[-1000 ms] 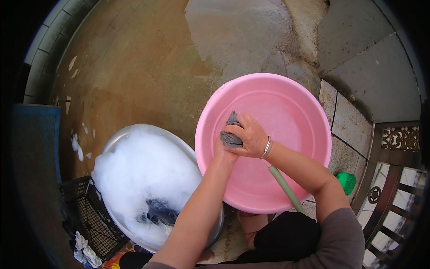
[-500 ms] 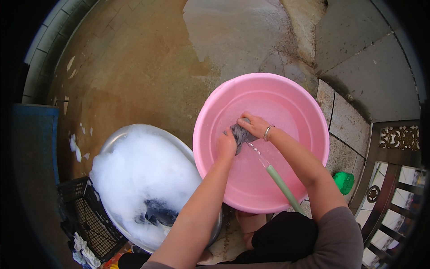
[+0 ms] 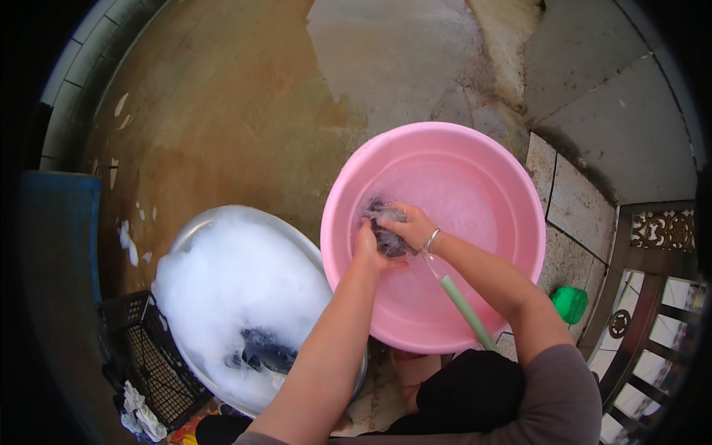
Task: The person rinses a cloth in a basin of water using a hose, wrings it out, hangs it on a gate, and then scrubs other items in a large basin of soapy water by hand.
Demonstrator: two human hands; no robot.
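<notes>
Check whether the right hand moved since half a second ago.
Yes: the right hand has moved left and down in view, judged against the pink basin.

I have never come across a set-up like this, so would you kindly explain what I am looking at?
Gladly. There is no machine: these are a person's two bare hands, seen by a wide fisheye camera worn on the head and looking down, which is why straight edges bend. All the pictures come from that camera.

The left hand and right hand hold a grey cloth between them inside a pink tub. Water runs from a green hose beside the right wrist.

On the ground to the left is a metal basin heaped with foam, a dark item showing through. Beyond it is a black crate.
</notes>
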